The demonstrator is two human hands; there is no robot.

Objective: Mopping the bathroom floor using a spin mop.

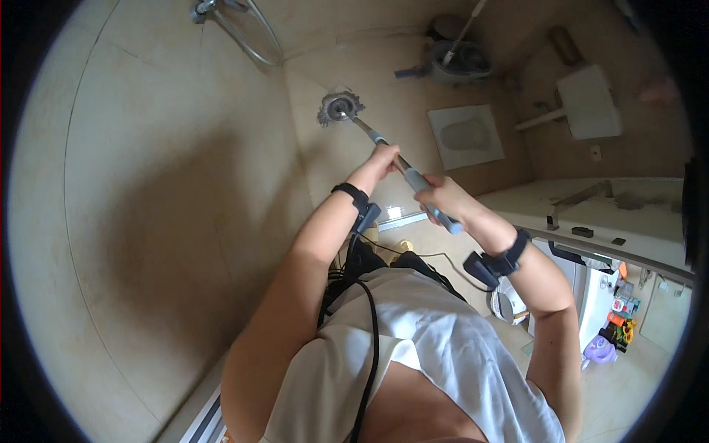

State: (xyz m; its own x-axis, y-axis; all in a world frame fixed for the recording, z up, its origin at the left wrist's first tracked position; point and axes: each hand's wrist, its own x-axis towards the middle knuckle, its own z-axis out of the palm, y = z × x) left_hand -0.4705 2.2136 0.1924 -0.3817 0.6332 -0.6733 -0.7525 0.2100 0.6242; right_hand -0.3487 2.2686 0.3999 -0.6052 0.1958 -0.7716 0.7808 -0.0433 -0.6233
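Both of my hands hold one long mop handle [407, 166], which slants away to a round mop head [339, 107] with grey strands, lying on the tiled floor beside the wall. My left hand [383, 157] is closed around the metal part of the pole, the nearer of my hands to the mop head. Lower down, my right hand [440, 196] grips the grey-blue sleeve near the handle's end. A black strap with a small device sits on each wrist, and thin black cables run from them.
A white squat toilet [468, 135] is set in the floor to the right. Beyond it stands a grey bucket [460, 63] with a long-handled tool inside. A cistern [590, 102] hangs on the right wall, and a shower hose [243, 41] on the far left one. A raised threshold [403, 220] crosses near my feet.
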